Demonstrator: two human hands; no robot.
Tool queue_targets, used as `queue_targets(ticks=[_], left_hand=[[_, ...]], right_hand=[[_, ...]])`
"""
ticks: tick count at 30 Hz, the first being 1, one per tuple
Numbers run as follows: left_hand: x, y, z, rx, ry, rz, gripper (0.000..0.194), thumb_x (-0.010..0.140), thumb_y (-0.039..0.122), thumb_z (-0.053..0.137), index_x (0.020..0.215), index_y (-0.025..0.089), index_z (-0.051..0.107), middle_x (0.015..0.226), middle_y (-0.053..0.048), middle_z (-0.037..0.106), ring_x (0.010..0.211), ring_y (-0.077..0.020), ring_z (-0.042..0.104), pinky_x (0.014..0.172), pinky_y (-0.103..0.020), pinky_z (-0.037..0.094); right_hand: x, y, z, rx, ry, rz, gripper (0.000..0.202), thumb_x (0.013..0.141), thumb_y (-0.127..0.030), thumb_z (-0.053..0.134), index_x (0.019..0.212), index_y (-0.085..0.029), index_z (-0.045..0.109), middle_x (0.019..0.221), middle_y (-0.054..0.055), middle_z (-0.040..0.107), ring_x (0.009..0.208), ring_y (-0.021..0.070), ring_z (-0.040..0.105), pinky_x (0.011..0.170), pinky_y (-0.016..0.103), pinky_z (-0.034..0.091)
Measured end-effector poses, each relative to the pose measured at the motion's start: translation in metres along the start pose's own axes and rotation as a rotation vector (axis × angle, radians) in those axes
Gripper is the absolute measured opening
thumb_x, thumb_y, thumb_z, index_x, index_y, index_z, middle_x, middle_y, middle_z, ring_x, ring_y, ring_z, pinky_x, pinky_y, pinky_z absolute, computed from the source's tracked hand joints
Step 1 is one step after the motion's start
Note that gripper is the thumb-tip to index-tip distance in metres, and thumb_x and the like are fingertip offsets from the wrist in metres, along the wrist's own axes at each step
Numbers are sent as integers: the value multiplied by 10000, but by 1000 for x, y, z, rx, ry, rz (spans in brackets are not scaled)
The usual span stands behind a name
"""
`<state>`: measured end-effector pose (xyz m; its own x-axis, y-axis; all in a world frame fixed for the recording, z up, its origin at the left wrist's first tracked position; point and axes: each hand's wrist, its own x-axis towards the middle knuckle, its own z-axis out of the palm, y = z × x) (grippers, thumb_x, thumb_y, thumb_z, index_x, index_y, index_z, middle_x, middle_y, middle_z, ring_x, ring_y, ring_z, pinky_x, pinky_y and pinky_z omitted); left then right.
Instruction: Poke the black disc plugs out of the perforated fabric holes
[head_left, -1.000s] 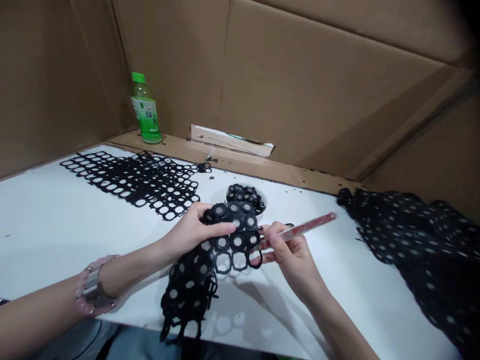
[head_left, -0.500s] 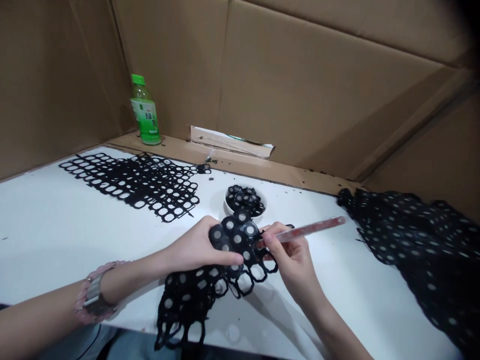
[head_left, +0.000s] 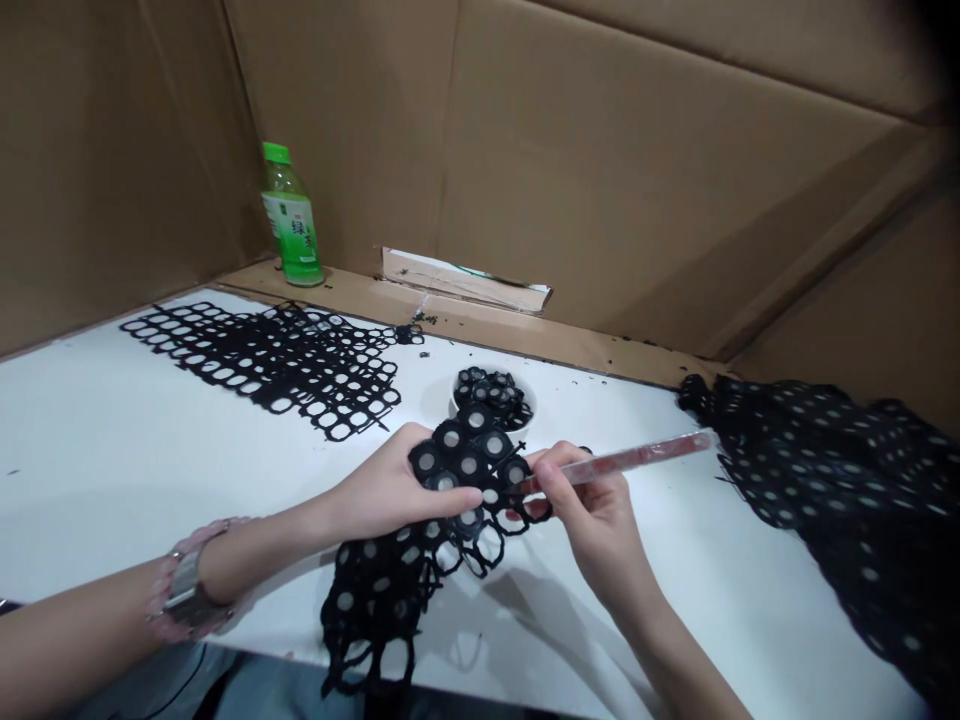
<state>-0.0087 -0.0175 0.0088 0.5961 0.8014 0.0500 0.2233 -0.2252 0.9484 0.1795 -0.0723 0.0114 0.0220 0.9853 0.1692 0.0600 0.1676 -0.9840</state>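
Note:
My left hand (head_left: pixel 401 490) is closed on a black sheet of joined rings (head_left: pixel 469 465), with the thumb lying across its top. Several of the sheet's round cells have pale centres, while those along its lower right edge are bare loops. Its lower part hangs down to the table's front edge. In my right hand (head_left: pixel 589 500) is a slim red-handled tool wrapped in clear plastic (head_left: pixel 637 458), pinched between thumb and fingers. The tool's tip meets the sheet's right side and is hard to make out. Just behind the sheet stands a white bowl (head_left: pixel 531 395) holding black round pieces (head_left: pixel 491 392).
Emptied black ring netting (head_left: pixel 277 365) lies at the back left of the white table (head_left: pixel 112 480). A large heap of black dotted sheets (head_left: pixel 847 480) covers the right side. A green drink bottle (head_left: pixel 294 225) stands in the back left corner. Cardboard walls (head_left: pixel 637 170) enclose the table.
The sheet in my left hand has shifted slightly up and left. My right hand and the tool have moved a little to the right, and a thin black strand now sticks up near the tool.

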Motion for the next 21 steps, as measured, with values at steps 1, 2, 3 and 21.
queue_targets(ticks=[1,2,3,21], left_hand=[[0,1,0,-2,-5,2,267,709,317,648,592,141,485,570,51,437,544,-79,367,488,-173,304],[0,1,0,-3,-8,5,265,712,313,646,592,141,483,568,52,435,541,-78,364,486,-173,301],[0,1,0,-1,-11,5,266,714,310,644,588,142,480,565,52,434,539,-78,362,486,-174,300],[-6,-2,5,82,22,-3,310,739,273,593,559,173,360,551,63,344,533,-79,325,478,-185,278]], right_hand=[[0,0,0,-8,6,0,253,841,-383,593,679,-190,619,638,-9,601,555,103,570,519,193,473],[0,0,0,-16,14,-4,250,839,-377,595,675,-190,614,636,-10,597,551,103,566,512,194,469],[0,0,1,-25,22,-10,247,839,-372,595,673,-190,609,631,-11,591,544,103,559,504,195,465],[-2,1,3,-435,-15,-301,239,884,-211,517,649,-179,549,573,-16,538,533,101,514,490,191,405]])
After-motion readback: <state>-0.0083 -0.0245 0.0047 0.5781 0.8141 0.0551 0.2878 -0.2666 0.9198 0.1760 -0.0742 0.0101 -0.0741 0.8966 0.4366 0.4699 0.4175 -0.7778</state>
